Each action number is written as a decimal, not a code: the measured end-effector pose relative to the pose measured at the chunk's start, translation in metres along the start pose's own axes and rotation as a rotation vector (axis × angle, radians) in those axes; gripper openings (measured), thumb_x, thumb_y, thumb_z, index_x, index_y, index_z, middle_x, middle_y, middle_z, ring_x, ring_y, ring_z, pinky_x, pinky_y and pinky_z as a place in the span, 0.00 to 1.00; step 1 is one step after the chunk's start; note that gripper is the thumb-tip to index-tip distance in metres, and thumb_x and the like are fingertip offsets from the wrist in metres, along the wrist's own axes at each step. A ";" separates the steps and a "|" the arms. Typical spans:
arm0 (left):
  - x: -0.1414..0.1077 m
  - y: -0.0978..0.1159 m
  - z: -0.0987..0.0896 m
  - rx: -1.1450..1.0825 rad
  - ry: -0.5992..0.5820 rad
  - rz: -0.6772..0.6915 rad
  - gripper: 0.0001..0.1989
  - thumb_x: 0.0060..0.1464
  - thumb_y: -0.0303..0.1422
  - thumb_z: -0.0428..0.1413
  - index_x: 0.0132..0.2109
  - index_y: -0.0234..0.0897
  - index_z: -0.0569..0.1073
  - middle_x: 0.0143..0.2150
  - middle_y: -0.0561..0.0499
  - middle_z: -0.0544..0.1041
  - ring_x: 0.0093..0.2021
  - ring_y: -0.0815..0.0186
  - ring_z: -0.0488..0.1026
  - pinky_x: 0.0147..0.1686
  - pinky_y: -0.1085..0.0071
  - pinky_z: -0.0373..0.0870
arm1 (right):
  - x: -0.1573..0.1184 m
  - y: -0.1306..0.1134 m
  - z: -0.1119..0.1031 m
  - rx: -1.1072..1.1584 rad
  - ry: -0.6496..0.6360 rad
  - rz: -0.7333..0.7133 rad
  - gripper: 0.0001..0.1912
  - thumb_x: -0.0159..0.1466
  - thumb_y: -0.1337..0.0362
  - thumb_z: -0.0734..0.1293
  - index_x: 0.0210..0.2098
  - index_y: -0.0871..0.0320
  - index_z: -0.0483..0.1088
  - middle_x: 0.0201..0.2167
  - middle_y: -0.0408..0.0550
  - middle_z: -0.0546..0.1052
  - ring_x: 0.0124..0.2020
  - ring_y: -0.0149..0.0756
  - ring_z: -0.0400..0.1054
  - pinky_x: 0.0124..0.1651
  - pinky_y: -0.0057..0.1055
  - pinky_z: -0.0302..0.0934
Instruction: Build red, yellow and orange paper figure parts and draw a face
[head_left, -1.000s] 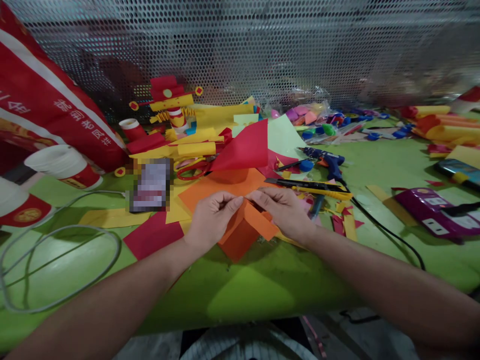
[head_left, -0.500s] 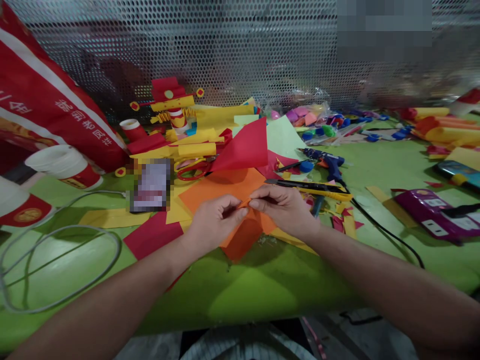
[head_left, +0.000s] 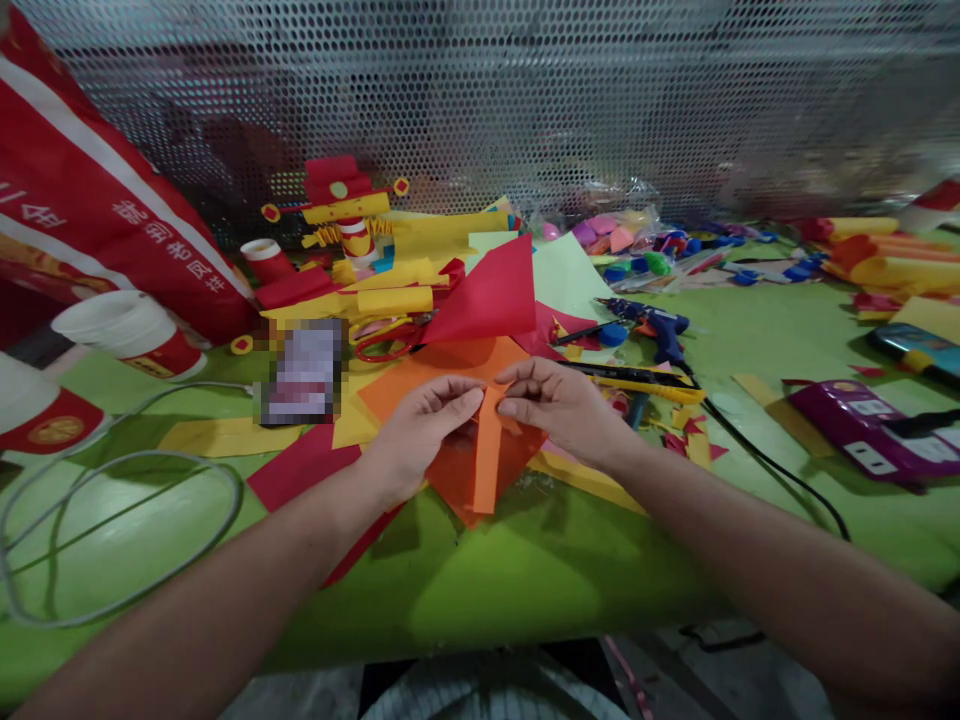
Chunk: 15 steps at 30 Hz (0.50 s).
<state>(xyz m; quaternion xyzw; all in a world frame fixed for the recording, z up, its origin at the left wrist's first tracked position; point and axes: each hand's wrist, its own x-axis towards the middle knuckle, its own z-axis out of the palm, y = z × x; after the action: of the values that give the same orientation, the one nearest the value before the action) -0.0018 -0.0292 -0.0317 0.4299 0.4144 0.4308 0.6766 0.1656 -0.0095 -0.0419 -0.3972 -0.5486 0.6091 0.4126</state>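
Observation:
An orange paper strip hangs down toward me, its upper end pinched between both hands. My left hand is closed on the strip's left edge with thumb and fingers. On the other side, my right hand grips the strip near its top with thumb and forefinger. Beneath them lies an orange paper sheet on the green table. Behind the hands are a red paper sheet and red-handled scissors. A yellow utility knife lies just past my right hand.
To the left are a blurred phone, a white cable, paper cups and a red bag. A blue glue gun and a purple power strip lie to the right. A paper figure stands behind.
The orange strip has turned so that its long free end now hangs toward me. Both hands stay in nearly the same place, with the fingers slightly shifted.

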 end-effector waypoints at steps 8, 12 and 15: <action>0.002 0.002 -0.004 -0.143 -0.177 -0.122 0.11 0.44 0.34 0.62 0.36 0.37 0.74 0.25 0.54 0.75 0.23 0.72 0.71 0.22 0.78 0.66 | 0.003 0.003 -0.004 0.249 -0.131 0.094 0.23 0.46 0.64 0.75 0.39 0.58 0.65 0.20 0.35 0.69 0.21 0.22 0.62 0.24 0.21 0.55; 0.002 0.002 -0.005 -0.158 -0.200 -0.110 0.09 0.44 0.32 0.62 0.34 0.36 0.73 0.25 0.55 0.75 0.24 0.72 0.73 0.25 0.77 0.69 | 0.004 0.004 -0.008 0.261 -0.190 0.108 0.25 0.46 0.62 0.76 0.40 0.58 0.65 0.19 0.34 0.68 0.19 0.21 0.58 0.23 0.20 0.53; 0.003 0.002 -0.006 -0.173 -0.208 -0.121 0.08 0.44 0.31 0.62 0.34 0.36 0.74 0.27 0.54 0.75 0.26 0.72 0.73 0.27 0.77 0.70 | 0.005 0.004 -0.009 0.251 -0.229 0.105 0.25 0.47 0.61 0.75 0.41 0.58 0.64 0.17 0.33 0.65 0.16 0.20 0.54 0.19 0.20 0.48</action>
<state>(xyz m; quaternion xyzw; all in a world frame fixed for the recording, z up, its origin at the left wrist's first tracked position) -0.0075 -0.0247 -0.0320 0.3867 0.3283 0.3765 0.7752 0.1726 -0.0022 -0.0465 -0.2985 -0.4902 0.7349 0.3614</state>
